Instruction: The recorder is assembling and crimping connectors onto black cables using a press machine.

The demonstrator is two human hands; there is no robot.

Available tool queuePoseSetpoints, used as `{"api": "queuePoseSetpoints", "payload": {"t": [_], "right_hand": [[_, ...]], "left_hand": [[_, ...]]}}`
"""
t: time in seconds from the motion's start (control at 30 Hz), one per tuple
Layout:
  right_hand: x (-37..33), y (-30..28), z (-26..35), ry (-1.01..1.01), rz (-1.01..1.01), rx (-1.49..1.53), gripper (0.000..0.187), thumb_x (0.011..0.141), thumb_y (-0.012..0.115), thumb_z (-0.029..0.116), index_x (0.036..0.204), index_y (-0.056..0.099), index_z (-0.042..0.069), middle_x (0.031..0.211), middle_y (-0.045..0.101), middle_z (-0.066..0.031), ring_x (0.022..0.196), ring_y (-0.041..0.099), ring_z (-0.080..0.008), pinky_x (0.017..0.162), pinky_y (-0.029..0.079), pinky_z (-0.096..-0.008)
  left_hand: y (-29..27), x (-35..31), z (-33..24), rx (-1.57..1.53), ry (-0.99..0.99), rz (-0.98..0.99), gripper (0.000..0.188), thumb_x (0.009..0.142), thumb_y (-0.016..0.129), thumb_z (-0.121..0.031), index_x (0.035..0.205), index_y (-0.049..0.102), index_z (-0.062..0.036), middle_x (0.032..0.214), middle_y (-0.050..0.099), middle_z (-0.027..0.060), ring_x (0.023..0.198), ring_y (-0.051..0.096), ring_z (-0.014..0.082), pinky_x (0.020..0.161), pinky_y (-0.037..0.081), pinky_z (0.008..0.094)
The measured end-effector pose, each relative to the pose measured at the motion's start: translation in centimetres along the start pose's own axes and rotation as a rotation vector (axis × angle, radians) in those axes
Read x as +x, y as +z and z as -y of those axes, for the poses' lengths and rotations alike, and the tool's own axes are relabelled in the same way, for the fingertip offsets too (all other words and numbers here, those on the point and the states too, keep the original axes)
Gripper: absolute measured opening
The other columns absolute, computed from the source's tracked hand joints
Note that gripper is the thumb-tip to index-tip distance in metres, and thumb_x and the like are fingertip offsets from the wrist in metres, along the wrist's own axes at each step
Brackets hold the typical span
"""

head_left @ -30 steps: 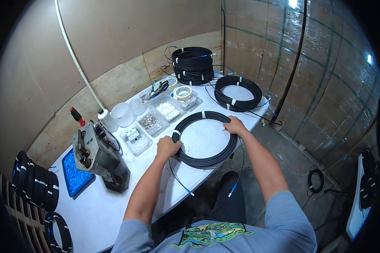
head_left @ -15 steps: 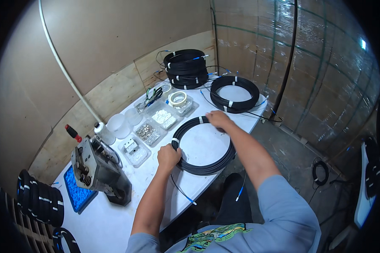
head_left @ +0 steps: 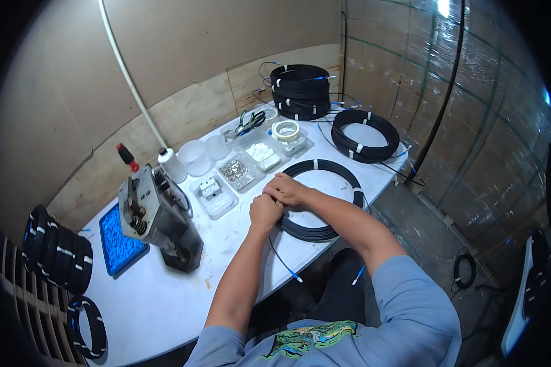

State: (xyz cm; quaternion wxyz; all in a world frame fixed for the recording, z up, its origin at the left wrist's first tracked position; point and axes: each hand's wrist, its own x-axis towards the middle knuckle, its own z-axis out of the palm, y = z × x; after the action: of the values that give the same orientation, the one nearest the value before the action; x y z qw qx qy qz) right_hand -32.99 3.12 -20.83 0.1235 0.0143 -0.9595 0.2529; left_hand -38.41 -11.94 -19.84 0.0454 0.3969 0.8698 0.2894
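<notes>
A coil of black cable [head_left: 347, 173] lies on the white table [head_left: 239, 244] in front of me, bound with white bands at its far and right sides. My left hand [head_left: 266, 211] is closed on the coil's left side. Right beside it, touching it, my right hand [head_left: 286, 189] has its fingers curled over the same stretch of coil. What the fingertips hold there is hidden. My right forearm crosses the ring. Two loose cable ends with blue connectors, one a blue connector [head_left: 296, 276] and the other a blue connector [head_left: 357, 276], hang past the near table edge.
Left stand a metal hand press [head_left: 162, 214] and a blue tray [head_left: 110, 241] of small blue parts. Clear boxes with metal fittings [head_left: 236, 173] and white pieces [head_left: 261, 156] sit beyond my hands. Stacked coils [head_left: 300, 92] and a single coil [head_left: 366, 150] lie at the back.
My right hand has moved from the coil's far side to its left side, up against my left hand. The left hand stays on the left side. The whole view has shifted somewhat.
</notes>
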Motion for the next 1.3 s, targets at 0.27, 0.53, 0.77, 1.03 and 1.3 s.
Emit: {"api": "queuePoseSetpoints", "payload": {"t": [0.27, 0.53, 0.77, 1.03, 1.3], "right_hand": [[-0.3, -1.5, -0.8, 0.031, -0.096, -0.202, 0.037, 0.104, 0.044, 0.035, 0.109, 0.072, 0.011, 0.113, 0.07, -0.0143, 0.116, 0.06, -0.0343, 0.108, 0.037, -0.0499], [-6.2, -7.6, -4.8, 0.499, -0.086, -0.406, 0.042, 0.103, 0.05, 0.025, 0.144, 0.053, 0.018, 0.136, 0.059, -0.0142, 0.123, 0.058, -0.033, 0.107, 0.042, -0.0502], [-12.2, -8.3, -6.2, 0.728, -0.165, -0.417, 0.053, 0.094, 0.054, 0.013, 0.147, 0.048, 0.014, 0.131, 0.061, -0.0216, 0.124, 0.058, -0.0395, 0.1, 0.049, -0.0569], [-13.1, -9.6, -4.1, 0.81, -0.178, -0.405, 0.038, 0.1, 0.054, 0.032, 0.128, 0.059, 0.007, 0.125, 0.066, -0.0184, 0.117, 0.063, -0.0391, 0.094, 0.053, -0.0561], [-7.7, -8.7, -5.5, 0.729, -0.175, -0.339, 0.043, 0.106, 0.041, 0.042, 0.13, 0.063, 0.013, 0.128, 0.065, -0.0164, 0.126, 0.057, -0.0362, 0.105, 0.042, -0.0546]], "left_hand": [[-0.4, -0.1, 0.5, -0.003, -0.008, -0.004, 0.041, 0.086, 0.069, -0.039, 0.096, 0.076, 0.0009, 0.089, 0.073, 0.0272, 0.087, 0.071, 0.0449, 0.084, 0.056, 0.0512], [-1.3, -0.8, -1.1, 0.028, -0.003, 0.018, 0.04, 0.085, 0.069, -0.036, 0.095, 0.075, 0.0025, 0.091, 0.073, 0.0274, 0.088, 0.071, 0.0449, 0.085, 0.056, 0.0514], [0.0, 0.3, 0.7, -0.027, 0.046, -0.026, 0.036, 0.084, 0.07, -0.029, 0.096, 0.074, 0.0044, 0.09, 0.072, 0.0285, 0.089, 0.071, 0.0463, 0.083, 0.055, 0.0518], [-1.2, -0.1, 0.2, 0.055, 0.065, -0.028, 0.037, 0.084, 0.07, -0.031, 0.097, 0.074, 0.0032, 0.091, 0.072, 0.0293, 0.089, 0.07, 0.0479, 0.085, 0.054, 0.0535], [0.5, 0.0, 0.6, 0.034, -0.034, 0.003, 0.041, 0.082, 0.068, -0.038, 0.101, 0.077, -0.003, 0.091, 0.074, 0.0252, 0.088, 0.072, 0.044, 0.085, 0.056, 0.0511]]}}
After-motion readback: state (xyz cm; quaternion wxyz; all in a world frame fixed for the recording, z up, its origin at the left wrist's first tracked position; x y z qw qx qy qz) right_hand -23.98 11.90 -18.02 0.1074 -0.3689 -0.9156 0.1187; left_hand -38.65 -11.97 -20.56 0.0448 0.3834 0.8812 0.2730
